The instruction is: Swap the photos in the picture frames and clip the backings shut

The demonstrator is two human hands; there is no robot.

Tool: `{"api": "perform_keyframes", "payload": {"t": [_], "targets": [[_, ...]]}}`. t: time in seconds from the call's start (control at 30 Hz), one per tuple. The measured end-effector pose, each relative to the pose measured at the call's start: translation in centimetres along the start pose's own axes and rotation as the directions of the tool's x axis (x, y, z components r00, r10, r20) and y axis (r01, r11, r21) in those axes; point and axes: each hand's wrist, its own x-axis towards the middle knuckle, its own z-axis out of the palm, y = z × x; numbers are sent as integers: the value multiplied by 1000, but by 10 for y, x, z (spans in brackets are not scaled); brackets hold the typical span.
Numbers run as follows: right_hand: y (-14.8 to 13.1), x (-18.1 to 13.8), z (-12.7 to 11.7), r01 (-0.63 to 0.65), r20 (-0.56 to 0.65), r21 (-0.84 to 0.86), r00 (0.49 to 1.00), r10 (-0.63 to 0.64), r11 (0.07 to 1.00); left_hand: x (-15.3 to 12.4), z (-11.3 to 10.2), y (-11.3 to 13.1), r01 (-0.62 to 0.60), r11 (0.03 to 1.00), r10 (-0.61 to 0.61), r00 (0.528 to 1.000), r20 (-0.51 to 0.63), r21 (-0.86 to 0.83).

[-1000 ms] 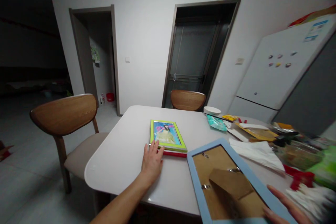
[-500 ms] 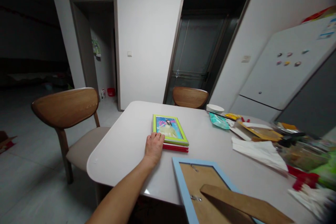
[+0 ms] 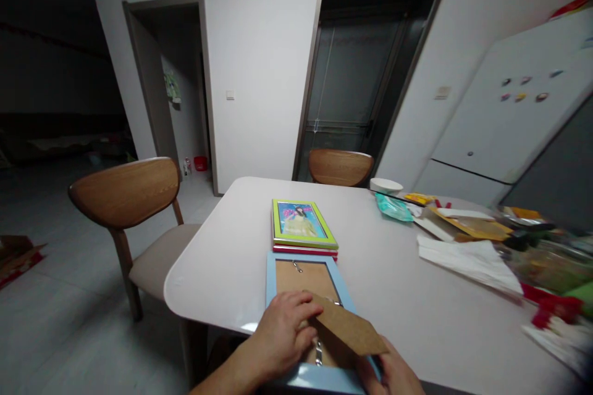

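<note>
A blue picture frame (image 3: pixel 272 271) lies face down on the white table (image 3: pixel 222 259) right in front of me, its brown backing and cardboard stand (image 3: pixel 348 331) showing. My left hand (image 3: pixel 282 334) rests on the backing beside the stand, fingers curled onto it. My right hand (image 3: pixel 393 376) is at the frame's near right corner under the stand; its fingers are mostly hidden. Just beyond lies a green-framed picture (image 3: pixel 302 223) on a red frame (image 3: pixel 306 251).
Wooden chairs stand at the left (image 3: pixel 125 194) and far side (image 3: pixel 340 166). Tissue paper (image 3: pixel 467 259), a teal packet (image 3: pixel 393 207), a white bowl (image 3: pixel 386 185) and clutter fill the table's right side. A white fridge (image 3: pixel 504 117) stands at right, two dark doorways behind.
The blue frame moved from the right to directly before me, below the green frame. My left hand left the stacked frames and now lies on the blue frame's backing. My right hand came into view.
</note>
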Motion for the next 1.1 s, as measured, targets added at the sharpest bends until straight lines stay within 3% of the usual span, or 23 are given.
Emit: {"api": "perform_keyframes", "payload": {"t": [0.17, 0.3, 0.43, 0.53, 0.6, 0.7, 0.9, 1.1], "targets": [[0, -1, 3, 22, 12, -104, 1000, -20, 994, 5, 6, -12, 17, 1000, -16, 1000, -16, 20], [-1, 4, 0, 36, 15, -90, 999, -34, 995, 5, 7, -12, 8, 998, -8, 1000, 0, 59], [-9, 12, -27, 53, 225, 54, 972, -64, 997, 4, 7, -10, 19, 998, -18, 1000, -13, 64], [-15, 19, -48, 11, 368, 109, 928, -51, 994, 1, 7, -13, 65, 996, -59, 994, -93, 58], [-18, 26, -51, 10, 344, 79, 938, -37, 997, -4, 8, -17, 123, 991, -113, 977, -178, 48], [-20, 39, -36, 86, 204, -15, 976, -81, 996, -13, 10, -28, 219, 976, -212, 940, -268, -6], [-21, 64, 2, 93, 88, -249, 993, -73, 964, -20, 11, -39, 285, 958, -282, 924, -258, -27], [-19, 74, 5, 104, 63, -354, 994, -87, 929, -14, 14, -43, 281, 957, -289, 916, -279, -68]]}}
